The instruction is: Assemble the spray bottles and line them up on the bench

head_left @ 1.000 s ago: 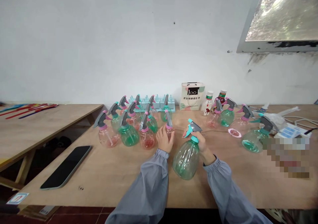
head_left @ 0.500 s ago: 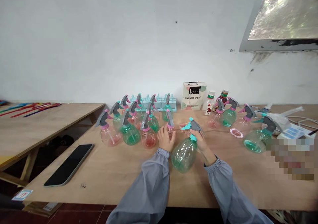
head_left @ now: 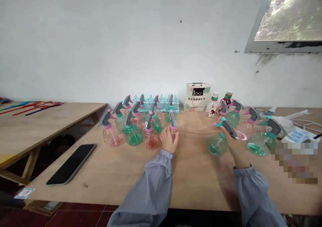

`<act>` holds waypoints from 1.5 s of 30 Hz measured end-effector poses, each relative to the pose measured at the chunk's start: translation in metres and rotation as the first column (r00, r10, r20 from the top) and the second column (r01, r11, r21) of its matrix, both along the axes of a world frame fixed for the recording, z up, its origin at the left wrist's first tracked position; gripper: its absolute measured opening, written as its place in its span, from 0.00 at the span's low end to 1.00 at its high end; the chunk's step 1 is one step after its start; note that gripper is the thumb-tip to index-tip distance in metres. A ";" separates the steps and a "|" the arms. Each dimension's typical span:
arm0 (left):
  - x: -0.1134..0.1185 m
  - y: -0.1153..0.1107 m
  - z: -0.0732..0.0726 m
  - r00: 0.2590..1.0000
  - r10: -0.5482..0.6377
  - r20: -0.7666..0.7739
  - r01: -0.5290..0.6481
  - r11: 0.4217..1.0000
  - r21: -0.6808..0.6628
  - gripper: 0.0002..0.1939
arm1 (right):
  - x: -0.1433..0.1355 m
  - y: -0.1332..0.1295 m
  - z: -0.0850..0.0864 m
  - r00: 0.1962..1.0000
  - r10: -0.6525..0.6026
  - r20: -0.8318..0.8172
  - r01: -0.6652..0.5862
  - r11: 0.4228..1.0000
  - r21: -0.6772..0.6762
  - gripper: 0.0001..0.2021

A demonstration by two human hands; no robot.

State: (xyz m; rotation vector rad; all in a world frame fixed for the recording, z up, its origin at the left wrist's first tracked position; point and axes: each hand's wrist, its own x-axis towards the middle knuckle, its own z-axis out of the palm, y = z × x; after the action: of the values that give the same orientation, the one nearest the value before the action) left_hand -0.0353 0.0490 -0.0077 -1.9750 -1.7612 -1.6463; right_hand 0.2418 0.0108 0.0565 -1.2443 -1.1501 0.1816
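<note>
green bottle (head_left: 215, 145) rightward, partly behind right hand (head_left: 231, 143)

Sleeves (head_left: 151, 183) are this dusty grey-blue, kinda loose and baggy, with soft creases all down them. Both cuffs (head_left: 166, 153) are gathered, scrunched up snug, pretty much the same colour as the rest. Fingers (head_left: 164, 135) are bare.
</note>
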 end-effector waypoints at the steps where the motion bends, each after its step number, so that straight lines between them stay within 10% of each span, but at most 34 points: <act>1: 0.000 0.000 0.000 1.000 -0.002 0.000 0.002 1.000 0.001 0.28 | 0.015 0.003 -0.001 0.998 -0.061 -0.010 0.061 0.998 -0.024 0.19; 7: -0.002 0.002 -0.002 1.000 -0.009 0.009 0.009 1.000 0.009 0.28 | 0.068 0.030 -0.001 0.979 -0.195 -0.055 0.199 0.976 0.092 0.18; 17: -0.002 0.003 -0.003 1.000 -0.018 0.012 0.018 0.999 0.030 0.28 | 0.077 0.069 -0.007 0.988 -0.152 0.000 0.152 0.988 0.031 0.20; 23: 0.000 -0.001 0.000 1.000 -0.019 0.013 0.019 1.000 0.021 0.27 | 0.069 0.042 -0.022 0.973 -0.229 -0.019 0.225 0.930 0.290 0.40; 27: 0.009 -0.012 0.006 1.000 0.007 -0.010 -0.007 0.999 0.040 0.26 | 0.027 0.006 -0.052 0.949 -0.315 0.031 0.267 0.850 0.454 0.33; 32: 0.040 -0.037 0.002 0.991 -0.014 -0.133 0.028 0.995 0.099 0.33 | -0.056 -0.011 -0.040 0.947 0.095 0.305 -0.172 0.956 0.236 0.31; 38: 0.060 -0.055 -0.014 0.936 -0.205 -0.285 0.250 0.959 0.133 0.40 | -0.100 -0.008 0.004 0.793 0.589 0.154 -0.594 0.804 -0.019 0.32; 41: 0.048 -0.035 0.001 0.957 -0.257 -0.135 0.273 0.956 0.111 0.28 | -0.096 -0.005 -0.006 0.789 0.611 0.058 -0.610 0.792 -0.040 0.22; 45: 0.034 0.022 0.046 0.989 -0.010 0.150 0.026 0.994 -0.108 0.23 | -0.092 -0.003 -0.020 0.788 0.615 -0.025 -0.615 0.788 -0.034 0.18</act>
State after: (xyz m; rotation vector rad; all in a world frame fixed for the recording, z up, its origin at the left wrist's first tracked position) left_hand -0.0016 0.0713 0.0385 -1.9642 -1.9293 -1.7834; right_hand 0.1502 0.0083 0.0366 -0.8549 -1.5216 0.7067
